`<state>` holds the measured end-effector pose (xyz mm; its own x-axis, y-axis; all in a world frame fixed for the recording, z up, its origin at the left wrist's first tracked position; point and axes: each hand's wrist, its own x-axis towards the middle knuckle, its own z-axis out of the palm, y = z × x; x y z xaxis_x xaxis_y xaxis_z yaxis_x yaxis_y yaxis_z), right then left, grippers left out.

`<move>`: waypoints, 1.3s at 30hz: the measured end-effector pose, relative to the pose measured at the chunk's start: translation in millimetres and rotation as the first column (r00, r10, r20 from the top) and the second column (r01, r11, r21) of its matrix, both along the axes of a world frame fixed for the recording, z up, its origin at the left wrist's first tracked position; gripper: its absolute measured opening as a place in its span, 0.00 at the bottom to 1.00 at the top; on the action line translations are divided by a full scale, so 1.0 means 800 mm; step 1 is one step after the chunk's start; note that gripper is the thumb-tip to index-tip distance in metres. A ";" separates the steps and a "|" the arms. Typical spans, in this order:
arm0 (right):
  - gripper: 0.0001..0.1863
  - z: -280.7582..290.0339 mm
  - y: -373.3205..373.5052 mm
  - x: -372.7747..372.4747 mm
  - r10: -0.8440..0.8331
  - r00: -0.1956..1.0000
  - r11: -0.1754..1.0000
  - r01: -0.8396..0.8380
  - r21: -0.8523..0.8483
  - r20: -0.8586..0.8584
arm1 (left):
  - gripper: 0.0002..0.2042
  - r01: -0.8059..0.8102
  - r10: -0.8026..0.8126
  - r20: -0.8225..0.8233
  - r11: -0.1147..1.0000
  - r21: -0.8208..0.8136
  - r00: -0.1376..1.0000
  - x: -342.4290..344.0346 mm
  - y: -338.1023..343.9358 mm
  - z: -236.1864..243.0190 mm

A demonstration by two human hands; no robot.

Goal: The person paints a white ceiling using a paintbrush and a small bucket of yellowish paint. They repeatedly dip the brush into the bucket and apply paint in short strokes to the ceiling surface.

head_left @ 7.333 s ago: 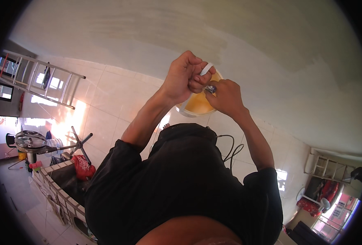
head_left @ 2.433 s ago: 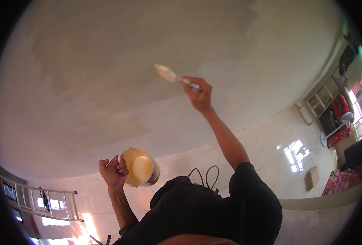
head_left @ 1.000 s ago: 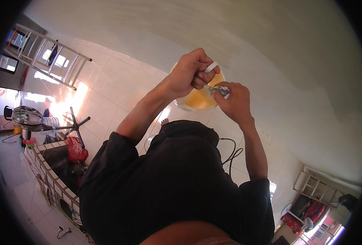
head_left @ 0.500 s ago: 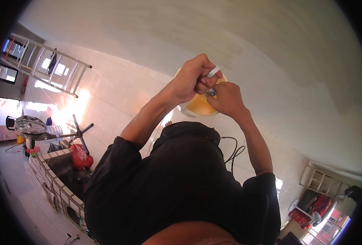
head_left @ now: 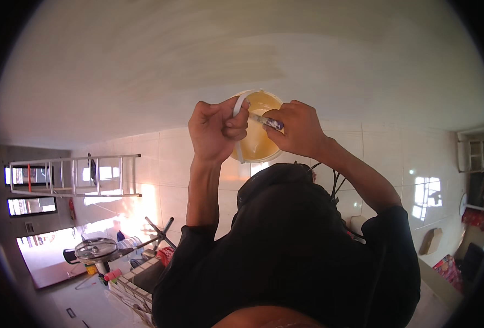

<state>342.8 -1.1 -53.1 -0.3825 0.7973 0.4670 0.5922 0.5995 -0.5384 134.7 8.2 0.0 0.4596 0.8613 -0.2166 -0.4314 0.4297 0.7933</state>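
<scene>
My left hand (head_left: 215, 128) is closed round the white carrying strap (head_left: 238, 106) of a round bucket (head_left: 277, 154). Yellowish liquid or paste (head_left: 266, 143) coats the inside of the bucket. Over the bucket's right side, my right hand (head_left: 302, 128) is closed on a slim tool with a speckled white-and-blue handle (head_left: 273, 123). The tool points left across the bucket's mouth, toward my left fingers. Its working end is too small to make out.
A pale wall (head_left: 198, 60) with smeared streaks rises just beyond the bucket. At left are an aluminium ladder (head_left: 105, 194) and a standing fan (head_left: 96, 249) with a splayed base. Light tiles (head_left: 171, 180) cover the floor. A dark cable (head_left: 337, 183) hangs beside my clothing.
My hands, close together before, are now apart, and more of the tool and the bucket's inside shows. The whole view has turned, so the wall lies more level across the top.
</scene>
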 end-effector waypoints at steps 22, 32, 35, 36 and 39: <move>0.13 -0.003 -0.002 0.032 0.025 0.977 0.957 -0.084 0.276 0.210 | 0.32 -0.032 0.034 0.040 0.998 -0.046 0.999 0.012 -0.004 -0.010; 0.12 -0.009 -0.013 0.027 -0.082 0.942 0.890 -0.078 -0.448 -0.327 | 0.30 -0.004 0.005 0.067 1.000 -0.016 0.998 0.019 0.005 -0.014; 0.12 -0.017 -0.010 0.021 -0.075 0.906 0.840 -0.168 -0.517 -0.416 | 0.27 -0.041 0.042 0.063 0.999 -0.003 0.997 0.024 0.003 -0.009; 0.11 -0.018 -0.009 0.020 -0.075 0.902 0.833 -0.179 -0.524 -0.426 | 0.27 -0.044 0.045 0.045 0.999 -0.012 0.998 0.023 0.002 -0.008; 0.15 -0.027 0.005 0.023 -0.101 0.954 0.964 0.023 -0.264 -0.283 | 0.27 -0.041 0.042 0.018 0.999 -0.024 0.999 0.025 0.004 -0.012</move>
